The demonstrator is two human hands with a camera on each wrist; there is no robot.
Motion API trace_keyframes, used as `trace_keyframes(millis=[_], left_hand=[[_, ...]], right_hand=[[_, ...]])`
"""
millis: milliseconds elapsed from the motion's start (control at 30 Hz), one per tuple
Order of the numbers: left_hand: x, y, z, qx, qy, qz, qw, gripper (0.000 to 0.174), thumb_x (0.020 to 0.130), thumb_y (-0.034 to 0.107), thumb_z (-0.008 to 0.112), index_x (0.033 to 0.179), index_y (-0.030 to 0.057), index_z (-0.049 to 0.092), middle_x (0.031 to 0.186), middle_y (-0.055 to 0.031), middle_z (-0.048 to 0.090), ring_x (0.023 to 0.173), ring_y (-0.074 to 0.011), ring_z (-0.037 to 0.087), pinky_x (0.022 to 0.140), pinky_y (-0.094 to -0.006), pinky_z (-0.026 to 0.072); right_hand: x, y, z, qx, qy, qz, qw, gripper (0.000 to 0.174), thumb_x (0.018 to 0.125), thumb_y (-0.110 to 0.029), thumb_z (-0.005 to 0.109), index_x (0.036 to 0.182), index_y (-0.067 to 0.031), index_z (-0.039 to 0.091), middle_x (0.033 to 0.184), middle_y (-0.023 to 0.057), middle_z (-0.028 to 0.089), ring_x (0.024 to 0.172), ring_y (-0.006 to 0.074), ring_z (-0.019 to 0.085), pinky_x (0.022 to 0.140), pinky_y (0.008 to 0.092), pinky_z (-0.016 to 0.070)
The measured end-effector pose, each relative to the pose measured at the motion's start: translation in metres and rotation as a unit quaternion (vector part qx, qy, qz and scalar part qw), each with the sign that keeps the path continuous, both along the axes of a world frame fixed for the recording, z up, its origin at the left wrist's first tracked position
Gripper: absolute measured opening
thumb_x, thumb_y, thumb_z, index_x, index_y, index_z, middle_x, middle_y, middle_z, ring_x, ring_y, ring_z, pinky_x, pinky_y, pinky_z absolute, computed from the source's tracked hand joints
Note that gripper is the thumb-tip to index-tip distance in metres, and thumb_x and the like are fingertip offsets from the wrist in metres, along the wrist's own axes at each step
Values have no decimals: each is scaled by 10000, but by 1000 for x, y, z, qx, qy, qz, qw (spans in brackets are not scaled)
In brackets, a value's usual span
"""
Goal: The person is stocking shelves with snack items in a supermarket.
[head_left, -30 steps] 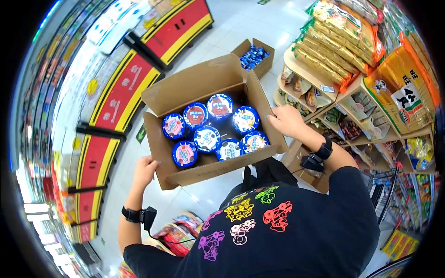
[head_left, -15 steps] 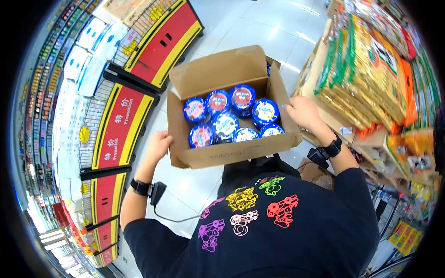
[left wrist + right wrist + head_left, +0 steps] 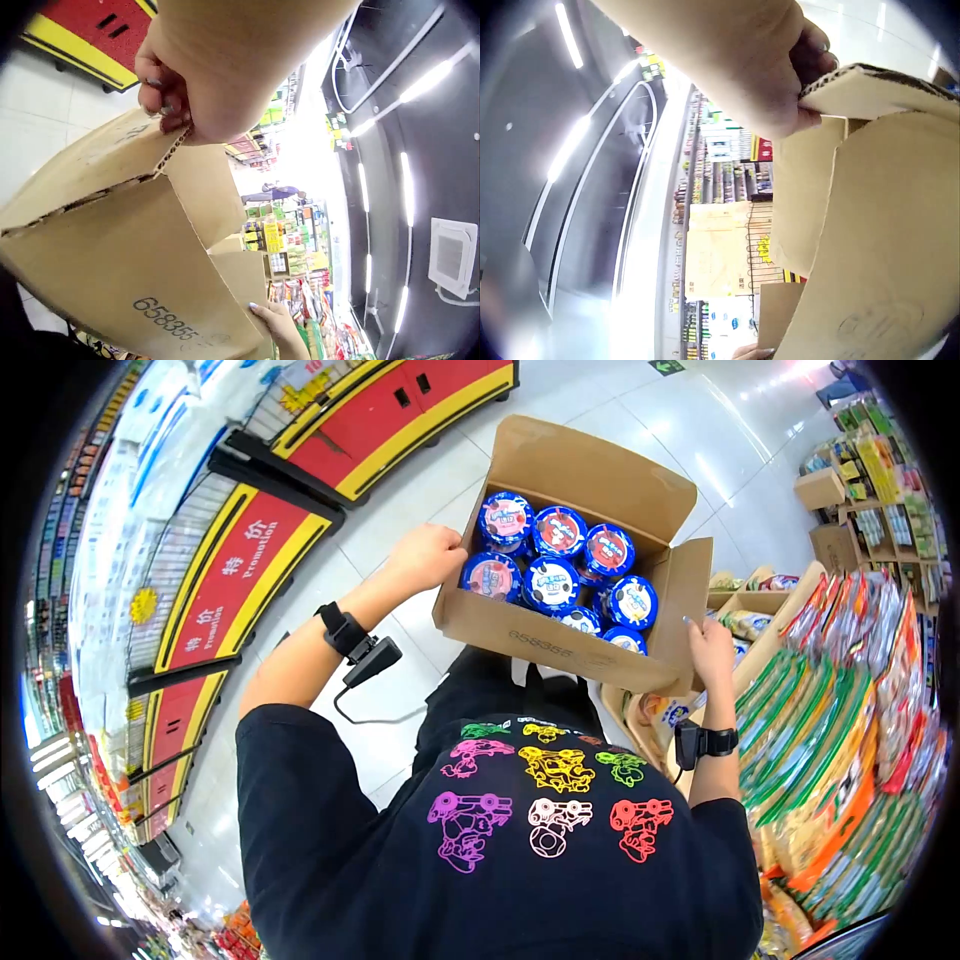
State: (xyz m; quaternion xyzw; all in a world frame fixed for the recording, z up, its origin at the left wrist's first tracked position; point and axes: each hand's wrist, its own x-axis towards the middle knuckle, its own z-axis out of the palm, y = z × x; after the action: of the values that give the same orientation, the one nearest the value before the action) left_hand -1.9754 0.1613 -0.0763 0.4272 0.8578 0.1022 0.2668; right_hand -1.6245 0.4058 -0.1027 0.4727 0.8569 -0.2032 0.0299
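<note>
An open cardboard box (image 3: 560, 650) with its flaps up is held in front of the body. Several round blue tubs (image 3: 551, 584) with printed lids stand inside, some lids pink, some red, some white. My left hand (image 3: 425, 558) grips the box's left edge; in the left wrist view its fingers (image 3: 150, 97) curl over the cardboard. At the opposite end my right hand (image 3: 712, 652) holds the right edge, and the right wrist view shows the fingers (image 3: 810, 56) bent over the corrugated rim. Printed digits mark the near wall (image 3: 135, 277).
Red and yellow promotion stands (image 3: 245, 565) line the left side. Close by on the right, a wooden shelf (image 3: 790, 620) bears stacked snack bags (image 3: 810, 730). Further shelves (image 3: 890, 510) stand at the back right. Tiled floor (image 3: 610, 420) runs beyond the box.
The box has shifted right and turned clockwise in the head view, both hands keeping hold. The surroundings have swung round; the small floor carton of blue packets is out of view.
</note>
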Motion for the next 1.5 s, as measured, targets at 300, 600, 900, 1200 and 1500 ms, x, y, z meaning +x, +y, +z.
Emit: trace_keyframes(millis=[300,600,900,1200,1500], left_hand=[[-91,143,-68,15,9,-8,1000,224,706,221,476,700,32,596,713,-184,585,702,-359,561,637,-446,446],[-88,346,-118,-2,75,-18,997,237,721,239,462,731,51,606,755,-178,593,746,-361,562,667,-449,447],[-20,553,-241,16,117,-37,992,258,791,298,455,822,88,601,821,-131,612,795,-335,565,663,-436,446],[54,648,-434,14,137,-146,980,235,824,271,445,857,103,605,880,-87,601,817,-303,572,675,-420,452],[94,641,-514,-79,115,-257,956,241,833,268,433,887,99,596,889,-76,599,822,-299,567,685,-405,461]], right_hand=[[-77,133,-63,0,15,-41,999,334,808,-320,484,807,-1,584,763,239,570,749,399,545,661,453,431],[-73,321,-105,2,8,-103,995,329,813,-347,466,877,-54,602,783,208,586,772,384,556,670,451,438],[5,442,-227,51,29,-231,971,327,825,-336,461,803,-38,594,779,200,590,745,378,559,645,449,432],[81,428,-430,96,33,-342,934,292,829,-285,482,779,-17,586,761,186,592,706,369,554,625,437,426],[130,350,-509,10,-28,-404,914,307,827,-283,480,728,-4,560,713,198,577,681,381,544,607,439,421]])
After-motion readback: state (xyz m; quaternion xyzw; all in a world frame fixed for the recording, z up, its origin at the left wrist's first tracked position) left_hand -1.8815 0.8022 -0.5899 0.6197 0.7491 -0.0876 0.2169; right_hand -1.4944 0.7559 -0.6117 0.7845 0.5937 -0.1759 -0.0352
